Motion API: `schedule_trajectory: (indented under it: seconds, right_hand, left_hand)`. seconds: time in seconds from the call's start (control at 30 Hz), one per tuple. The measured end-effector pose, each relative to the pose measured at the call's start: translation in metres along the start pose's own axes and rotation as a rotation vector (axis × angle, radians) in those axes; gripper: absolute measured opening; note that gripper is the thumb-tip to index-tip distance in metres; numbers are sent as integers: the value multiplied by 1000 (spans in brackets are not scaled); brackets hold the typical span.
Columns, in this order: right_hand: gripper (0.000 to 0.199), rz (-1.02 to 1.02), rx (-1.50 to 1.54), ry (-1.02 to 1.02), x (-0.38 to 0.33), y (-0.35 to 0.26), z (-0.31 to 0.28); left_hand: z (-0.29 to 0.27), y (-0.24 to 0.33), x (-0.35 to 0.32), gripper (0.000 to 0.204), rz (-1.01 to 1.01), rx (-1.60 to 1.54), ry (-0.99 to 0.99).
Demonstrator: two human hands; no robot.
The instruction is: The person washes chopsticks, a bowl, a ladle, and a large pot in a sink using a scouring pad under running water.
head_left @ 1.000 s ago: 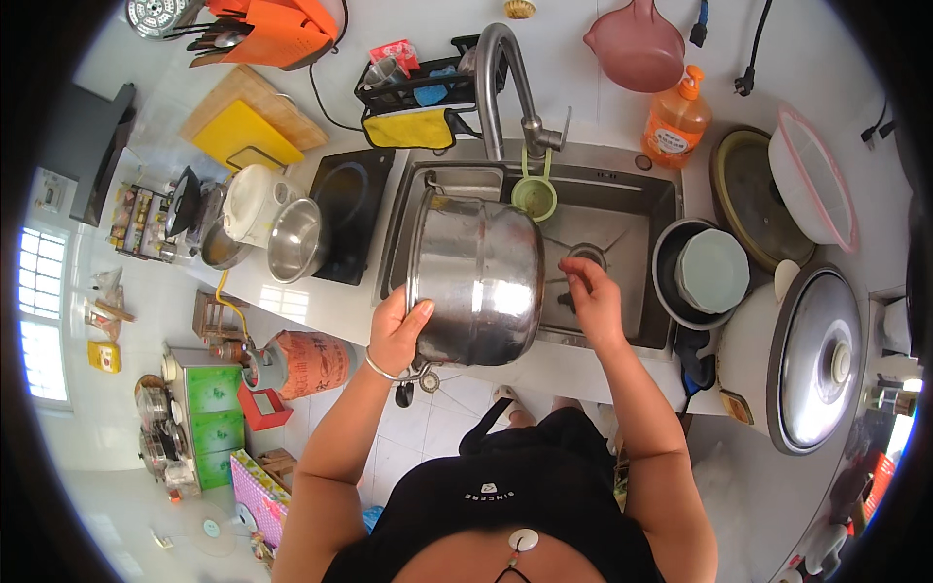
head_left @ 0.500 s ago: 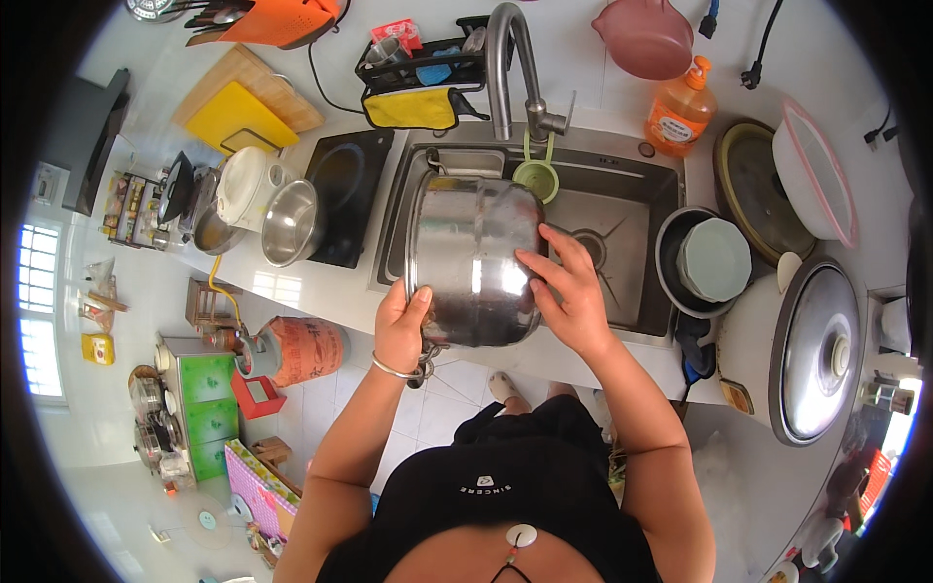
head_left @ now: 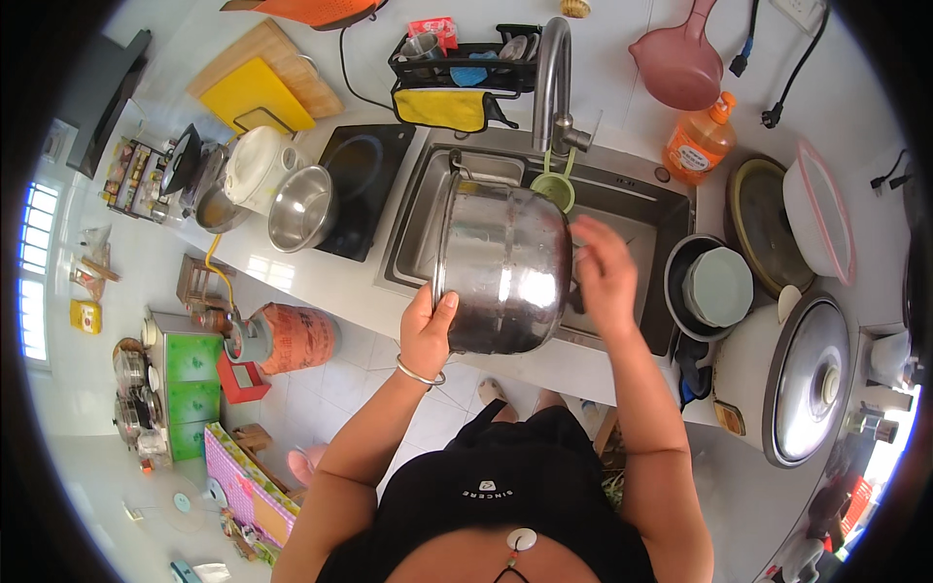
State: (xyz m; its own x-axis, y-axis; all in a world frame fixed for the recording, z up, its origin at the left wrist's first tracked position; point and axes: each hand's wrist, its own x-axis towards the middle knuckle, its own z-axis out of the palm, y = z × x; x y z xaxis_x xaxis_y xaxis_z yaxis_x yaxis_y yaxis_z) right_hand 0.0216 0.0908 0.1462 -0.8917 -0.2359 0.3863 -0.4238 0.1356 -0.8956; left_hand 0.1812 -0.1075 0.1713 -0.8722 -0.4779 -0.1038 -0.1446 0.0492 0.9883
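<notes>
A shiny steel pot (head_left: 501, 267) is held tipped on its side over the sink's front edge, its rim toward the left and its dark base toward the right. My left hand (head_left: 428, 325) grips the rim at the near side, thumb on the outer wall. Close by the base is my right hand (head_left: 610, 282), fingers stretched out and slightly blurred; I cannot tell whether the fingertips touch the pot. Behind the pot lies the steel sink (head_left: 671, 209), partly hidden by it. A green strainer (head_left: 554, 189) hangs under the faucet (head_left: 552, 87).
To the left are an induction cooktop (head_left: 364, 175), a steel bowl (head_left: 301, 209) and a white cooker (head_left: 262, 170). Right of the sink stand an orange soap bottle (head_left: 698, 146), nested basins (head_left: 719, 285) and a large cooker with a steel lid (head_left: 812, 379). A gas cylinder (head_left: 292, 338) stands below.
My right hand has come off the pot's wall and moved a little to the right, past the base. The pot has shifted slightly right in the view, with my left hand still on its rim.
</notes>
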Motion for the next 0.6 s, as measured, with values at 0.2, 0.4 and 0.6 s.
schedule_trajectory:
  seconds: [0.2,0.4,0.6]
  right_hand:
    - [37,579,-817,-452,-14,223,-28]
    - [48,602,-906,-843,-42,266,10]
    - [36,395,-1214,-752,-95,348,37]
  left_hand:
    - [11,0,-2,20,-1,-33,37]
    - [22,-1,-14,30,-16,175,128]
    - [29,-16,-23,30,77,156,112]
